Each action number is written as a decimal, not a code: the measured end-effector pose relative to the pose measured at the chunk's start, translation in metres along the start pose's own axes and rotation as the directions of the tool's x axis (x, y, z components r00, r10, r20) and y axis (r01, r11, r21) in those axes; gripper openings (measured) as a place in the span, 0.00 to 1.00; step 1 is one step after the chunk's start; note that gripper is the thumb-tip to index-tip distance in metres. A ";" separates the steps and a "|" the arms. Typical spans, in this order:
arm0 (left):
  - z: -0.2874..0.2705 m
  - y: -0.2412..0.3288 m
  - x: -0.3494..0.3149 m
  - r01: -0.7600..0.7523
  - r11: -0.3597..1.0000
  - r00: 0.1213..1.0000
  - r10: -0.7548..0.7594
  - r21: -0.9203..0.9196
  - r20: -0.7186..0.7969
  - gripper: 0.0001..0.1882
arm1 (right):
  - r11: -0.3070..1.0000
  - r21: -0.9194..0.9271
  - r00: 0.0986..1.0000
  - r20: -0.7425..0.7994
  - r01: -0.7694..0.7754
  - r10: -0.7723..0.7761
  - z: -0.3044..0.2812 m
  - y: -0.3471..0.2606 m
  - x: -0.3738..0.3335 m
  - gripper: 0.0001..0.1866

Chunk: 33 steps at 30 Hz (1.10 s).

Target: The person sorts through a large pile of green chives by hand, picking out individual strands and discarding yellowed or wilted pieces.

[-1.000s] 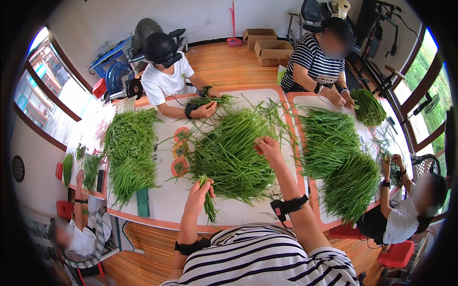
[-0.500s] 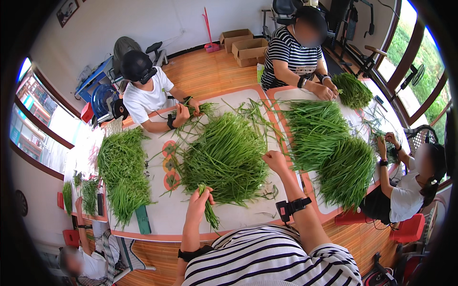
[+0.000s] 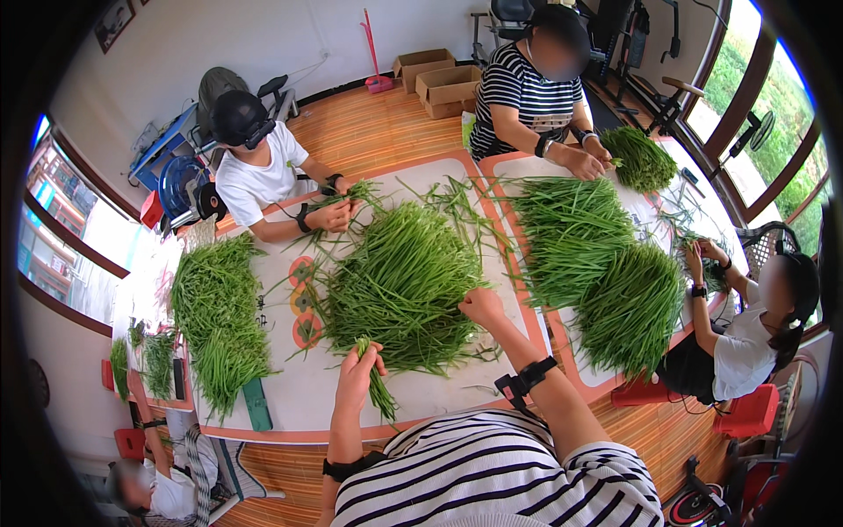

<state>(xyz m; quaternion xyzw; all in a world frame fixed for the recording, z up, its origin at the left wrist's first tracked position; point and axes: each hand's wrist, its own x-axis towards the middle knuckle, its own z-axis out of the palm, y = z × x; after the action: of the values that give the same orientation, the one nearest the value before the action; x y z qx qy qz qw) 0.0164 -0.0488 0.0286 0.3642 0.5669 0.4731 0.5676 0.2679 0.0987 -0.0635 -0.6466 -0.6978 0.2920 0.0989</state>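
My left hand [image 3: 358,376] grips a small bunch of garlic chives [image 3: 381,397] near the table's front edge, its leaves hanging down past my fingers. In front of me lies a large heap of loose garlic chives [image 3: 399,290]. At the heap's right edge is my right hand [image 3: 483,307], fingers curled closed against the leaves. Whether a stalk sits between those fingertips is hidden.
Further chive piles lie left [image 3: 219,316] and right [image 3: 632,307] on the joined tables [image 3: 290,413]. A green flat-sided object [image 3: 257,405] rests at the front left. Several co-workers sit around, handling stalks. Cardboard boxes [image 3: 446,91] stand behind on the floor.
My right hand has moved a little left, from beside the heap to its edge. My left hand still holds the bunch. The co-worker across has shifted their hands slightly, and the view has moved a bit.
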 end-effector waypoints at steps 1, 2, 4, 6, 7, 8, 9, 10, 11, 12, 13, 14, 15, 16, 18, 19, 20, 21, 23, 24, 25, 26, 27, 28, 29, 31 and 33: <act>0.001 0.001 0.000 0.000 1.000 1.000 0.000 0.002 0.003 0.10 | 1.000 0.001 1.000 -0.002 -0.002 0.002 0.000 0.004 -0.001 0.17; 0.000 0.002 -0.002 0.015 1.000 1.000 -0.015 -0.003 0.013 0.10 | 0.993 0.093 0.997 -0.010 0.072 -0.072 -0.004 0.000 -0.004 0.16; -0.001 0.004 -0.004 0.031 0.999 0.999 -0.031 -0.009 0.013 0.11 | 0.971 0.186 0.988 -0.017 0.153 -0.152 -0.017 -0.015 -0.014 0.15; 0.000 0.005 -0.007 0.117 0.983 0.989 -0.102 -0.144 0.106 0.10 | 0.861 0.468 0.980 -0.085 0.200 -0.181 -0.038 -0.038 -0.028 0.13; 0.002 0.007 -0.006 0.169 0.964 0.978 -0.137 -0.206 0.161 0.10 | 0.845 0.449 0.957 -0.160 0.290 -0.243 -0.048 -0.049 -0.035 0.11; 0.002 0.007 -0.007 0.229 0.934 0.963 -0.175 -0.276 0.206 0.09 | 0.840 0.455 0.955 -0.156 0.297 -0.253 -0.057 -0.065 -0.047 0.11; 0.009 0.013 -0.006 0.254 0.922 0.959 -0.202 -0.293 0.198 0.09 | 0.806 0.490 0.941 -0.124 0.333 -0.314 -0.067 -0.082 -0.060 0.10; 0.016 0.019 -0.006 0.279 0.909 0.954 -0.227 -0.310 0.194 0.09 | 0.769 0.524 0.923 -0.098 0.366 -0.372 -0.072 -0.095 -0.071 0.10; 0.016 0.019 -0.004 0.287 0.894 0.946 -0.207 -0.345 0.250 0.09 | 0.740 0.512 0.889 -0.118 0.436 -0.443 -0.069 -0.105 -0.082 0.10; 0.013 0.015 -0.001 0.279 0.895 0.949 -0.203 -0.347 0.241 0.09 | 0.704 0.499 0.847 -0.131 0.505 -0.515 -0.062 -0.113 -0.094 0.10; 0.010 0.011 0.003 0.263 0.877 0.955 -0.176 -0.403 0.239 0.09 | 0.684 0.466 0.800 -0.093 0.561 -0.593 -0.060 -0.119 -0.105 0.09; 0.009 0.008 0.004 0.247 0.854 0.960 -0.150 -0.458 0.238 0.09 | 0.659 0.434 0.747 -0.051 0.615 -0.663 -0.058 -0.123 -0.114 0.09; 0.013 0.013 0.005 0.223 0.830 0.969 -0.133 -0.511 0.208 0.09 | 0.655 0.329 0.700 -0.029 0.680 -0.713 -0.048 -0.117 -0.118 0.08; 0.015 0.020 0.005 0.223 0.829 0.969 -0.133 -0.513 0.206 0.09 | 0.645 0.335 0.685 -0.003 0.687 -0.729 -0.039 -0.113 -0.119 0.08; 0.015 0.025 0.001 0.229 0.799 0.966 -0.119 -0.556 0.228 0.09 | 0.633 0.316 0.656 0.044 0.706 -0.754 -0.035 -0.110 -0.121 0.08; 0.010 0.016 0.004 0.234 0.805 0.964 -0.119 -0.545 0.239 0.09 | 0.633 0.317 0.654 0.053 0.706 -0.755 -0.034 -0.108 -0.120 0.08; 0.008 0.012 0.003 0.234 0.801 0.965 -0.122 -0.551 0.233 0.09 | 0.651 0.334 0.669 0.076 0.682 -0.739 -0.036 -0.109 -0.120 0.08; 0.007 0.009 0.002 0.224 0.793 0.963 -0.092 -0.567 0.253 0.09 | 0.669 0.349 0.684 0.099 0.656 -0.723 -0.037 -0.111 -0.120 0.09; 0.007 0.008 0.001 0.215 0.781 0.962 -0.064 -0.587 0.267 0.09 | 0.677 0.409 0.696 0.128 0.612 -0.707 -0.037 -0.113 -0.122 0.09; 0.009 0.011 0.001 0.170 0.765 0.976 -0.044 -0.621 0.213 0.09 | 0.682 0.465 0.709 0.148 0.565 -0.689 -0.038 -0.116 -0.122 0.09; 0.011 0.013 0.000 0.124 0.748 0.987 -0.027 -0.652 0.157 0.09 | 0.732 0.428 0.735 0.200 0.530 -0.648 -0.040 -0.119 -0.124 0.10; 0.012 0.016 0.002 0.122 0.748 0.988 -0.026 -0.653 0.154 0.09 | 0.731 0.428 0.733 0.201 0.531 -0.650 -0.036 -0.119 -0.125 0.10; 0.012 0.019 0.002 0.110 0.754 0.991 -0.031 -0.647 0.133 0.09 | 0.717 0.505 0.752 0.183 0.481 -0.634 -0.029 -0.119 -0.125 0.10; 0.013 0.021 0.003 0.100 0.761 0.993 -0.036 -0.641 0.111 0.09 | 0.695 0.578 0.771 0.167 0.429 -0.615 -0.025 -0.119 -0.126 0.10; 0.012 0.025 0.002 0.071 0.774 0.995 -0.012 -0.629 0.098 0.09 | 0.688 0.580 0.764 0.167 0.435 -0.624 -0.026 -0.120 -0.123 0.10; 0.009 0.025 0.002 0.035 0.827 0.998 -0.004 -0.561 0.055 0.09 | 0.691 0.522 0.625 0.335 0.501 -0.706 -0.033 -0.118 -0.115 0.12; 0.007 0.026 0.001 0.016 0.909 1.000 -0.025 -0.417 -0.018 0.08 | 0.735 0.542 0.753 0.257 0.407 -0.606 -0.046 -0.117 -0.107 0.16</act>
<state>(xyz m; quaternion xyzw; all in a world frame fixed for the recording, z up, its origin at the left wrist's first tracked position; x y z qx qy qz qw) 0.0200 -0.0397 0.0540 0.2234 0.4633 0.5811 0.6307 0.2079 0.0101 0.0622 -0.3062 -0.7661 0.5379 0.1732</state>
